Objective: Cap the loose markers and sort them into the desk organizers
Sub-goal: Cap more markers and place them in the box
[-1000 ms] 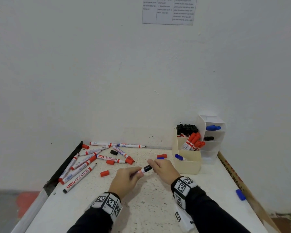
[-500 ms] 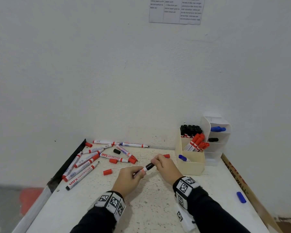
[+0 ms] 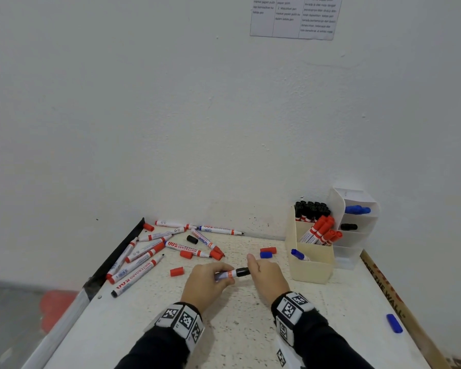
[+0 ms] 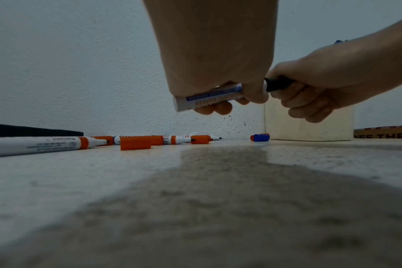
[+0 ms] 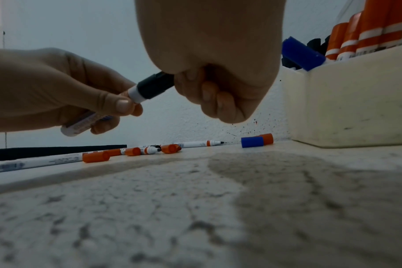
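Observation:
A white marker [image 3: 228, 275] with a black cap [image 3: 242, 272] on its right end hangs nearly level just above the table. My left hand [image 3: 224, 278] grips its barrel [image 4: 213, 96]. My right hand [image 3: 250, 270] holds the black cap [image 5: 154, 87] with curled fingers. The cap's seat against the barrel's white collar shows in the right wrist view. Several uncapped markers [image 3: 149, 254] lie piled at the table's back left. The cream organizer [image 3: 312, 267] stands at the right and holds red markers [image 3: 320, 231], black markers [image 3: 312, 209] and a blue marker [image 3: 298, 254].
Loose red caps [image 3: 176, 271] [image 3: 186, 254], a black cap [image 3: 192, 239] and a blue cap [image 3: 265, 254] lie on the table. A white tiered organizer [image 3: 357, 235] stands behind the cream one. Another blue cap [image 3: 394, 323] lies near the right edge. The wall is close behind.
The marker has turned from slanting up to the right to nearly level. Both hands have kept their hold on it.

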Demonstrator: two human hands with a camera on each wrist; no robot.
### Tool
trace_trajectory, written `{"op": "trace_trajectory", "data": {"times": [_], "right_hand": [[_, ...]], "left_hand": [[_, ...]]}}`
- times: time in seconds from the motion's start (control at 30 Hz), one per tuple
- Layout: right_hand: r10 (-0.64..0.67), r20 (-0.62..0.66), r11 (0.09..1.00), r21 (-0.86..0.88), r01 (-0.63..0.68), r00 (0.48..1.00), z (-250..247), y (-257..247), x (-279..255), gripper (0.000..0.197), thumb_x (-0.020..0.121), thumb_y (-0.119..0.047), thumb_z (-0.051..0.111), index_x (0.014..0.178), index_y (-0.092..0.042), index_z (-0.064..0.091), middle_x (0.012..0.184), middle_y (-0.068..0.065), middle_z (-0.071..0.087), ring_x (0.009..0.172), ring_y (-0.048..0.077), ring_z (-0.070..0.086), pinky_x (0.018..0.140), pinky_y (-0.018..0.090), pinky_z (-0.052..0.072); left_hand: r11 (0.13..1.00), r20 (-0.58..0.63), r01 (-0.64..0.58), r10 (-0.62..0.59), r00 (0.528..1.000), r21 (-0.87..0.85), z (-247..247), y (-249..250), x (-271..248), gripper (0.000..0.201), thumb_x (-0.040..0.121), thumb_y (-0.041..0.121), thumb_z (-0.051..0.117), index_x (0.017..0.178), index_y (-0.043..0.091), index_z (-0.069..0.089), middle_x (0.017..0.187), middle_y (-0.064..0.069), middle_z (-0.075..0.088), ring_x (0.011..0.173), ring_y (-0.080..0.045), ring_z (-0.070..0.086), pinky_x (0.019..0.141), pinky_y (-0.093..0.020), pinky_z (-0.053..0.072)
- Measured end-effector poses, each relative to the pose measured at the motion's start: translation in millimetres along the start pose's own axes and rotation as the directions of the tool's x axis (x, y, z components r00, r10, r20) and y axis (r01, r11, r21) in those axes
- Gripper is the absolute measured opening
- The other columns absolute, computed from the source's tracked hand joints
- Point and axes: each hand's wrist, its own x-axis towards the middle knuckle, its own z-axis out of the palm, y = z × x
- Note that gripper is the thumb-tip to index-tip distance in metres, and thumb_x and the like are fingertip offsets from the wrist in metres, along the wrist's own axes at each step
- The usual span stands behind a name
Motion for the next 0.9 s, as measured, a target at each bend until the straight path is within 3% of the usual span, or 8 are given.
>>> {"op": "trace_trajectory", "data": {"times": [0.17, 0.27, 0.33, 0.47, 0.57, 0.67, 0.77, 0.9], "right_hand": [[0.002, -0.004, 1.000, 0.006, -0.002, 1.000, 6, 0, -2, 0.050, 0.098, -0.045, 0.027, 0.078, -0.012, 0.058, 0.062, -0.002, 0.044, 0.059, 0.013, 0.043, 0.058, 0.027, 0.035], [0.000, -0.061, 1.000, 0.024, 0.002, 0.998, 11, -2, -1, 0.047, 0.097, -0.047, 0.028, 0.075, -0.016, 0.055, 0.060, -0.004, 0.044, 0.057, 0.011, 0.042, 0.054, 0.025, 0.033], [0.008, -0.114, 0.998, 0.058, -0.002, 0.993, 10, -2, 1, 0.043, 0.097, -0.046, 0.030, 0.073, -0.017, 0.052, 0.058, -0.004, 0.042, 0.054, 0.011, 0.041, 0.051, 0.025, 0.031], [0.032, -0.229, 0.988, 0.154, 0.003, 0.973, 6, 4, 6, 0.036, 0.097, -0.041, 0.033, 0.078, -0.013, 0.048, 0.058, -0.002, 0.042, 0.050, 0.012, 0.038, 0.046, 0.024, 0.028], [-0.009, -0.332, 0.958, 0.269, 0.104, 0.943, -1, 8, 8, 0.028, 0.096, -0.034, 0.039, 0.079, -0.014, 0.049, 0.063, 0.007, 0.051, 0.053, 0.013, 0.040, 0.051, 0.027, 0.032], [-0.037, -0.410, 0.911, 0.360, 0.199, 0.911, -14, 4, 9, 0.019, 0.095, -0.025, 0.046, 0.078, -0.021, 0.050, 0.070, 0.017, 0.057, 0.056, 0.016, 0.043, 0.052, 0.026, 0.035], [-0.070, -0.475, 0.876, 0.391, 0.282, 0.877, -36, 0, 14, 0.011, 0.095, -0.017, 0.048, 0.085, -0.021, 0.052, 0.065, 0.001, 0.055, 0.049, 0.006, 0.048, 0.048, 0.019, 0.041], [-0.127, -0.568, 0.886, 0.304, 0.351, 0.813, -74, -1, 21, 0.008, 0.095, -0.017, 0.046, 0.100, -0.018, 0.052, 0.080, -0.002, 0.062, 0.064, 0.003, 0.058, 0.062, 0.014, 0.049]], "left_hand": [[0.998, -0.002, 0.049, -0.049, 0.999, -0.033, 2, 0, -1, 0.021, 0.076, 0.013, 0.071, 0.088, 0.029, 0.065, 0.084, 0.015, 0.061, 0.073, -0.001, 0.052, 0.064, -0.008, 0.035], [0.997, -0.020, 0.080, -0.081, 0.997, -0.010, 5, -1, -1, 0.028, 0.078, 0.015, 0.062, 0.094, 0.037, 0.058, 0.094, 0.023, 0.054, 0.091, -0.002, 0.049, 0.091, -0.024, 0.037], [0.990, -0.073, 0.125, -0.120, 0.990, 0.072, 2, -1, 4, 0.028, 0.083, 0.020, 0.056, 0.107, 0.036, 0.058, 0.107, 0.024, 0.052, 0.104, 0.001, 0.043, 0.105, -0.037, 0.022], [0.919, -0.198, 0.301, -0.255, 0.947, 0.255, -17, -3, 27, 0.032, 0.092, 0.023, 0.045, 0.123, 0.031, 0.051, 0.129, 0.012, 0.050, 0.122, -0.007, 0.042, 0.109, -0.045, 0.020], [0.775, -0.106, 0.286, -0.276, 0.955, 0.564, -29, -11, 46, 0.041, 0.095, 0.024, 0.041, 0.135, 0.030, 0.040, 0.142, 0.007, 0.039, 0.133, -0.014, 0.034, 0.112, -0.053, 0.014], [0.667, 0.007, 0.185, -0.274, 0.962, 0.721, -34, -20, 62, 0.038, 0.094, 0.017, 0.038, 0.127, 0.030, 0.049, 0.136, 0.006, 0.045, 0.130, -0.017, 0.037, 0.112, -0.057, 0.007], [0.614, 0.037, 0.137, -0.263, 0.964, 0.778, -31, -23, 71, 0.027, 0.094, 0.019, 0.038, 0.114, 0.027, 0.055, 0.122, 0.006, 0.055, 0.119, -0.017, 0.049, 0.113, -0.055, 0.009], [0.634, 0.045, 0.115, -0.230, 0.972, 0.765, -23, -23, 76, 0.020, 0.091, 0.028, 0.045, 0.108, 0.025, 0.055, 0.116, 0.008, 0.059, 0.112, -0.014, 0.054, 0.113, -0.047, 0.016]]}}
